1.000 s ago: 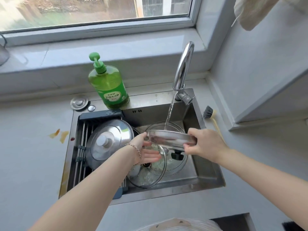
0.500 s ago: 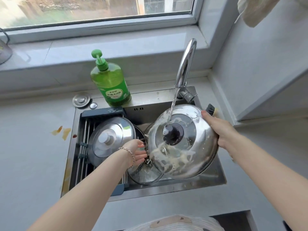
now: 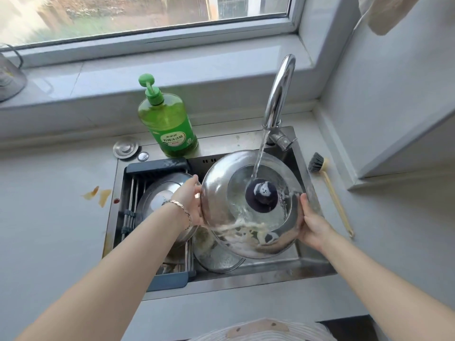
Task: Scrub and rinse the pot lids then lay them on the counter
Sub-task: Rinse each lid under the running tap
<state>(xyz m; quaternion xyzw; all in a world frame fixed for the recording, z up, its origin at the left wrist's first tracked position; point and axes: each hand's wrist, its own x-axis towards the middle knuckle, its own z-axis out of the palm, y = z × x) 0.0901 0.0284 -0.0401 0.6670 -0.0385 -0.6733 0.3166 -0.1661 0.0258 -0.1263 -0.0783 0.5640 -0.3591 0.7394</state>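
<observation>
1. My left hand (image 3: 188, 205) and right hand (image 3: 311, 226) grip the big lid (image 3: 221, 193) by its side edges, fingers clamped on the rim.
2. It sits between them over the sink (image 3: 246, 276), under the tap (image 3: 278, 94) water, tipped toward me.
3. Foam sits at its near edge.

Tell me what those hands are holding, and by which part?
One large steel lid, held by its rim: the left hand at its left edge, the right hand at its lower right edge.
</observation>
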